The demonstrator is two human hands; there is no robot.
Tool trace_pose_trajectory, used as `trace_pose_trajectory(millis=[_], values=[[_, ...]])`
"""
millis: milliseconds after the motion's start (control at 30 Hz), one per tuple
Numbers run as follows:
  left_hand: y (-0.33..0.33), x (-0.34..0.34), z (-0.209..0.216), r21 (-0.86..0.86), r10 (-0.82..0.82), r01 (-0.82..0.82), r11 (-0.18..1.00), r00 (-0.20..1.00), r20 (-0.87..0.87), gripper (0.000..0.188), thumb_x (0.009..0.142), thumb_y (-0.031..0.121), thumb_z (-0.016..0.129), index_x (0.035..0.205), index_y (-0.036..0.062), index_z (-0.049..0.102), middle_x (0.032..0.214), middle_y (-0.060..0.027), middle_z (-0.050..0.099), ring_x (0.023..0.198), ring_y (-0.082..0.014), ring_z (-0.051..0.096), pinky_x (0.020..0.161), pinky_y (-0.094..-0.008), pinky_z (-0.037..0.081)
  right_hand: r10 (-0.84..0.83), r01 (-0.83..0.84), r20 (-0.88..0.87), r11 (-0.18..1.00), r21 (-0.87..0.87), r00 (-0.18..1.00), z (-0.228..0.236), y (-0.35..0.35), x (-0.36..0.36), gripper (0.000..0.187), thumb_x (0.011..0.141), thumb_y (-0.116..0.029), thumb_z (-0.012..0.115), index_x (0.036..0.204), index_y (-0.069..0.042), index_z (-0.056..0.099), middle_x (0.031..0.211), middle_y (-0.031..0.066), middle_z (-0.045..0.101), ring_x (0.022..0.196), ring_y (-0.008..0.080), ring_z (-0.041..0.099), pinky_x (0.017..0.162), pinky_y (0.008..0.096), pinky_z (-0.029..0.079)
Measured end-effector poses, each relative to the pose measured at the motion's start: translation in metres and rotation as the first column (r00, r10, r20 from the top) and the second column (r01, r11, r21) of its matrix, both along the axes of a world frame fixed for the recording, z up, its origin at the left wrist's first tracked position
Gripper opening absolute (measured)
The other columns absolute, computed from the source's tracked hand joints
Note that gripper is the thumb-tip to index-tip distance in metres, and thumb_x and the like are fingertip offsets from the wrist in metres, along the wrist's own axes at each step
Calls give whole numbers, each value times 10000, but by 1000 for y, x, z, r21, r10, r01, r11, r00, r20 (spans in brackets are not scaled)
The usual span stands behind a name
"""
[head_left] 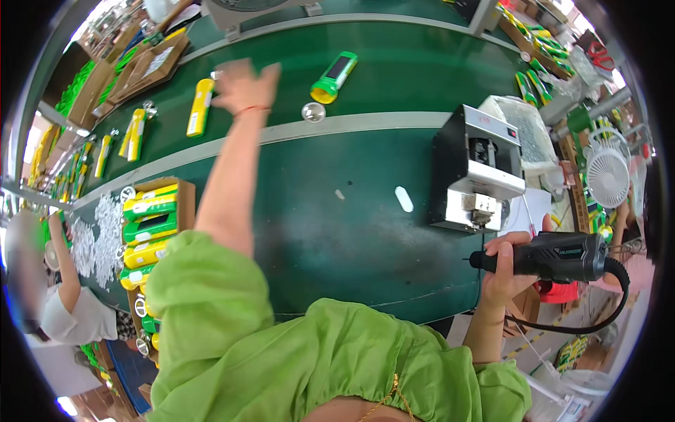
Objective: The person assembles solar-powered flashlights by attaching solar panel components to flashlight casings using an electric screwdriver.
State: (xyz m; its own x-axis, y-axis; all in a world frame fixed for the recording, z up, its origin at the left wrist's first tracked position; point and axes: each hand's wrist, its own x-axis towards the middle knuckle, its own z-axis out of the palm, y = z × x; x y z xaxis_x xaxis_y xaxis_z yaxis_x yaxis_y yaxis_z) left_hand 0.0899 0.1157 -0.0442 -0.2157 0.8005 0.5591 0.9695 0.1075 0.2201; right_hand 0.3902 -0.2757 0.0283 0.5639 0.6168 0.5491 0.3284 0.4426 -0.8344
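Sleeves, light green (211, 295): one pair, worn by the person.

Right hand (500, 276): closed around a black power screwdriver (566, 256), held level at the bench's right edge, its bit pointing left; black cable (583, 328) looping below.

Workbench (330, 246): dark green top, scuffed; on it, one pale oblong piece (403, 199).

Carton (185, 205): at bench left, filled with yellow and green flashlights (149, 224), stacked; a heap of small clear pieces (108, 228) beside it.

Bench machine (481, 165): black and silver, at bench right.

Metal rail (387, 122): pale, along the bench's far side.

Left hand (243, 86): extended beyond the rail, blurred, fingers spread; just right of a yellow flashlight (200, 109) on the green belt (415, 70); contact cannot be told.

Clear round reflector (313, 112): near the rail, just below a green-and-yellow flashlight (334, 79), which lies aslant on the belt.
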Motion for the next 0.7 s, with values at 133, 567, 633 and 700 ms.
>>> trace_pose_trajectory(millis=[133, 567, 633, 700], values=[[10, -159, -57, -336, 441, -401, 852, 896, 51, 728, 777, 434, 715, 1414, 371, 368, 1342, -162, 498, 1189, -358, 509, 924, -557, 443, 16, -15, -84, 1000, 10, 996, 2, 4, 12, 784, 836, 24, 597, 1472, 36, 139, 768, 59, 550, 613, 135, 547, 653, 281, 511], [-207, -28, 59, 325, -593, 530, 783, 795, 130, 429, 711, 109, 772, 1127, 84, 669, 1033, -72, 601, 1009, -248, 566, 868, -338, 466, 85, -95, 68, 981, 169, 994, 20, 44, 47, 693, 854, -10, 550, 1425, 102, 175, 810, 137, 652, 713, 238, 662, 793, 375, 540], [-248, 7, 71, 141, -781, 769, 623, 603, 159, 513, 667, 48, 755, 1168, 57, 649, 1044, -90, 581, 982, -238, 570, 861, -344, 467, 79, -95, 82, 971, 217, 993, 17, 53, 44, 689, 852, -2, 555, 1417, 117, 180, 767, 124, 642, 674, 211, 654, 757, 365, 549], [-275, 49, 66, -6, -888, 924, 381, 368, 277, 663, 623, 17, 739, 1266, 66, 585, 1053, -121, 575, 943, -267, 574, 853, -351, 474, 112, -121, 62, 978, 170, 992, 13, 50, 48, 680, 848, 11, 560, 1405, 134, 189, 745, 113, 633, 647, 184, 642, 707, 344, 556]])
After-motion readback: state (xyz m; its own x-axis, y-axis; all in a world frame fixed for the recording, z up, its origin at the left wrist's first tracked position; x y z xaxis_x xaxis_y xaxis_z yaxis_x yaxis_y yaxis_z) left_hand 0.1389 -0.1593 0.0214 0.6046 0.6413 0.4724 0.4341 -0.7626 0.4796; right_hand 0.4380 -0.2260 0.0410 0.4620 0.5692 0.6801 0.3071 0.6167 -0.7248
